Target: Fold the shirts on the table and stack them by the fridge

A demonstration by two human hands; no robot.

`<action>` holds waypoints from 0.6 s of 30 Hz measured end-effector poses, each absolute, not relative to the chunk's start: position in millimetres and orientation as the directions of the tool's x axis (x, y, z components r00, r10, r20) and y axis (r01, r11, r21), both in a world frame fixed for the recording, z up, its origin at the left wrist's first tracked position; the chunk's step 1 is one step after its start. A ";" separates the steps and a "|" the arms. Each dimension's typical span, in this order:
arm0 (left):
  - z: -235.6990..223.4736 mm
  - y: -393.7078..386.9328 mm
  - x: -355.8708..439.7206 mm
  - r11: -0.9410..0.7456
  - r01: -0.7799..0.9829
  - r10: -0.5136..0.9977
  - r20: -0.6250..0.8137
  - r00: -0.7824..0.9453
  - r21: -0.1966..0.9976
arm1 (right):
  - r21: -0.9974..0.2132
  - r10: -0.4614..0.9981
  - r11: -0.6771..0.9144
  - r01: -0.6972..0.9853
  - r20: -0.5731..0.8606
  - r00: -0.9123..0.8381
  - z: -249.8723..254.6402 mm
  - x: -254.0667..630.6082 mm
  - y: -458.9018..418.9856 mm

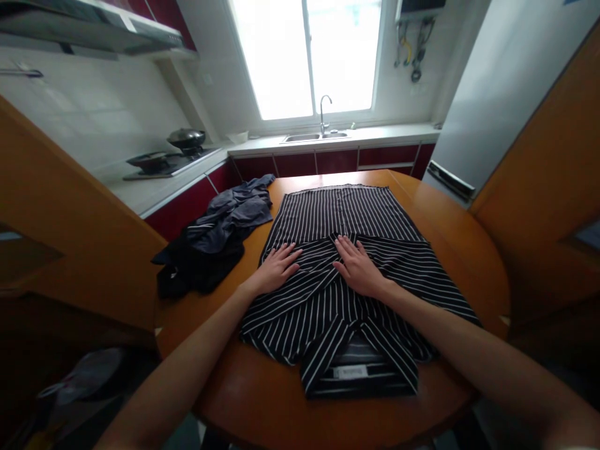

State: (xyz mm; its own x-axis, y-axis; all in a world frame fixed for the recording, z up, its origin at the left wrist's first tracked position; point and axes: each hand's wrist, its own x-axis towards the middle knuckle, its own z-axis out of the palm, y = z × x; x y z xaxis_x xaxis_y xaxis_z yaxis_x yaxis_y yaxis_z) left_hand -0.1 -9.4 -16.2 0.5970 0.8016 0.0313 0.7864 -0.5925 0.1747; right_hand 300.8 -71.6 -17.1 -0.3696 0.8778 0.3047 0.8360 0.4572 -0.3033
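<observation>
A black shirt with white stripes (360, 215) lies spread on the round wooden table (469, 250), its collar (319, 356) toward me and its hem toward the window. Both sleeves are folded in across the body. My left hand (276, 269) rests flat on the folded sleeve at the left, fingers spread. Near the middle of the shirt, my right hand (359, 267) presses flat where the sleeves cross, with its fingers stretched out. Neither hand grips anything. A white label (350, 372) shows inside the collar.
Dark crumpled clothes (225, 225) lie at the table's left edge, partly hanging over. Behind stands a counter with a sink (302, 137) and a tap (323, 115). Pans (186, 139) sit on the stove at left. A fridge (482, 94) and wooden doors flank the table.
</observation>
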 end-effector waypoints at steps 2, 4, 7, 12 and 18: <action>-17.0 -7.3 -0.9 -0.593 0.788 0.802 0.038 0.596 0.162 | -0.290 0.850 0.512 0.809 0.309 -0.427 -15.5 298.6 -74.3; -16.8 -6.6 -0.6 -0.589 0.793 0.806 0.038 0.591 0.157 | -0.293 0.845 0.530 0.796 0.263 -0.465 -17.2 297.2 -75.3; -16.1 -6.5 0.3 -0.583 0.797 0.810 0.033 0.586 0.157 | -0.337 0.860 0.510 0.791 0.205 -0.467 -22.6 296.9 -73.6; -15.1 -6.7 0.5 -0.577 0.801 0.813 0.024 0.581 0.160 | -0.542 0.910 0.413 0.732 0.284 -0.303 -17.8 305.6 -61.3; -14.8 -6.6 0.7 -0.579 0.803 0.813 0.025 0.582 0.141 | -0.731 0.847 0.276 0.624 0.492 0.203 2.6 336.3 -45.4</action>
